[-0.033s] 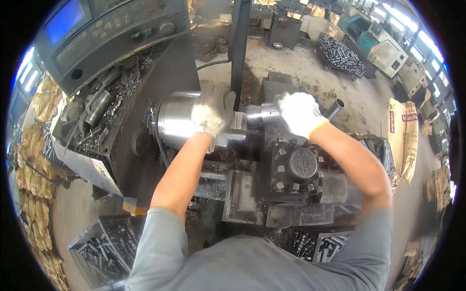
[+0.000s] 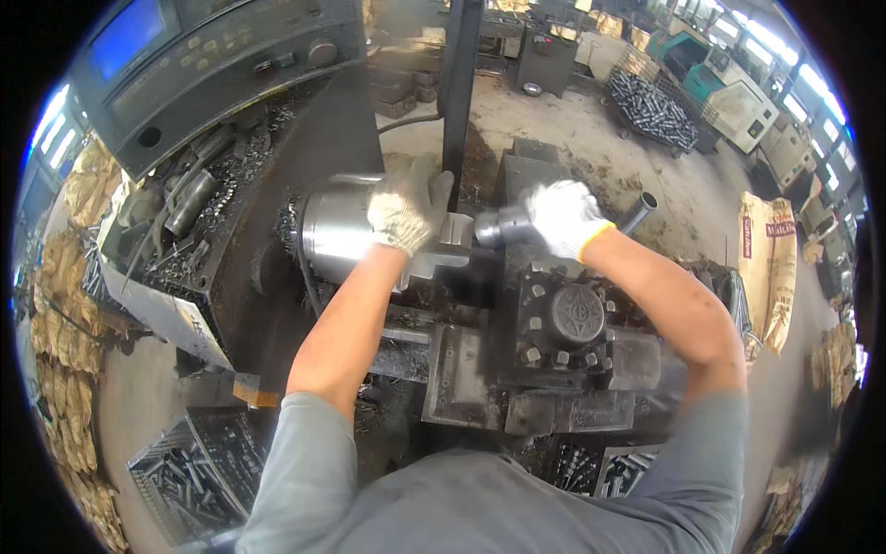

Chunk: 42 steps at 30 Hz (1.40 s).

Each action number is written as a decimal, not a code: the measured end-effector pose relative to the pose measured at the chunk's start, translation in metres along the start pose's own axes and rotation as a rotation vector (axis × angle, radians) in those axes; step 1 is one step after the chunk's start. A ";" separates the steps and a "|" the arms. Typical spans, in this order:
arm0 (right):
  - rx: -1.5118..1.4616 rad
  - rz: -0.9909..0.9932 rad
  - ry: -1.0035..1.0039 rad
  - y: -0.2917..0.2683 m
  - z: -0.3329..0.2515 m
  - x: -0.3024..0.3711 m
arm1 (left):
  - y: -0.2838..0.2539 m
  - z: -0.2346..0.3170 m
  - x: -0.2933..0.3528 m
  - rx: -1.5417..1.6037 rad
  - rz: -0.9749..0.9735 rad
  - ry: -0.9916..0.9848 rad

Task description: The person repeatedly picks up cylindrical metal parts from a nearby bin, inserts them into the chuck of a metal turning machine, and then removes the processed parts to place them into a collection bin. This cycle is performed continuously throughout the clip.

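Note:
My left hand [image 2: 406, 212], in a whitish knit glove, lies over the shiny lathe chuck [image 2: 334, 226], fingers stretched toward its far side and thumb apart. To its right, my gloved right hand [image 2: 563, 217] is closed around a short grey metal cylinder [image 2: 503, 225]. The cylinder's free end points left toward the chuck jaws [image 2: 455, 231], a small gap short of them. My right fingers hide its other end. Just below my right hand stands the dark tool post [image 2: 572, 314] with its round cap and square-headed bolts.
A metal tube [image 2: 639, 212] sticks up right of my right hand. The control panel [image 2: 221, 55] and a chip-strewn tray [image 2: 166, 286] stand left. Metal parts fill a crate [image 2: 198, 471] at lower left and a wire cart [image 2: 651, 106] at far right. A dark post [image 2: 459, 102] rises beyond the chuck.
My right hand has turned slightly, and the cylinder's free end sits a little lower and farther from the jaws. My left hand stays on the chuck.

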State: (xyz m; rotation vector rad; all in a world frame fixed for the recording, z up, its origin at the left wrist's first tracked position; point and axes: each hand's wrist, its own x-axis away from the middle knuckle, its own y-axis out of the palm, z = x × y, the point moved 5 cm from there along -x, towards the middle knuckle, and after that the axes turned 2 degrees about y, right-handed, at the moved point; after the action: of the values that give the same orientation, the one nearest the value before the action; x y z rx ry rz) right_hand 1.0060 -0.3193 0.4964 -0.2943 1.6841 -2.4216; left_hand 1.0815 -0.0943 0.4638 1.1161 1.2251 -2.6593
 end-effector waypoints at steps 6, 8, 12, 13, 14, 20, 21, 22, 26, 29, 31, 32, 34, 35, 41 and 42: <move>-0.526 -0.444 -0.053 0.081 -0.025 -0.048 | -0.074 0.032 0.144 0.344 0.175 0.170; -0.688 -0.466 -0.072 0.088 -0.028 -0.052 | -0.060 -0.014 0.244 0.550 -0.128 -0.571; -0.657 -0.509 -0.047 0.093 -0.015 -0.057 | -0.086 -0.126 0.423 1.257 0.743 -1.233; -0.509 -0.600 -0.023 0.098 -0.011 -0.056 | -0.102 -0.150 0.446 1.358 0.926 -1.255; -0.367 -0.677 -0.084 0.102 -0.014 -0.055 | -0.119 -0.169 0.463 1.363 0.961 -1.280; -0.980 -0.338 -0.082 0.081 -0.043 -0.073 | -0.181 -0.207 0.481 1.352 0.573 -1.258; -1.004 -0.322 -0.035 0.078 -0.043 -0.073 | -0.185 -0.213 0.485 1.175 0.504 -1.230; -0.840 -0.330 -0.040 0.075 -0.041 -0.069 | -0.188 -0.220 0.487 0.902 0.441 -1.142; -0.676 0.043 0.129 0.030 -0.008 -0.018 | -0.185 -0.251 0.513 0.855 0.643 -1.194; -0.925 0.448 0.334 -0.007 0.008 0.082 | -0.201 -0.243 0.503 0.589 0.589 -1.336; -0.924 0.659 0.430 -0.022 -0.008 0.153 | -0.237 -0.189 0.454 -0.278 0.488 -0.995; -0.891 0.679 0.438 -0.027 -0.020 0.185 | -0.251 -0.154 0.414 -0.597 0.551 -0.752; -0.761 0.792 0.329 -0.036 -0.051 0.229 | -0.256 -0.091 0.315 -0.411 0.586 -0.196; -0.919 0.759 0.427 -0.027 -0.062 0.245 | -0.258 -0.063 0.265 -0.434 0.532 -0.060; -1.352 0.540 0.330 0.003 -0.103 0.250 | -0.197 -0.053 -0.023 -0.533 0.239 0.037; -1.418 0.488 0.332 0.008 -0.106 0.249 | -0.188 -0.072 -0.056 -0.660 0.121 -0.093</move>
State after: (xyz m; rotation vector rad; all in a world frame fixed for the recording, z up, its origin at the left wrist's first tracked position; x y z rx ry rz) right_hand 0.7387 -0.2903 0.4682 0.3532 2.8581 -0.6452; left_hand 1.1125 0.0693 0.5903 0.8986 1.7509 -1.9415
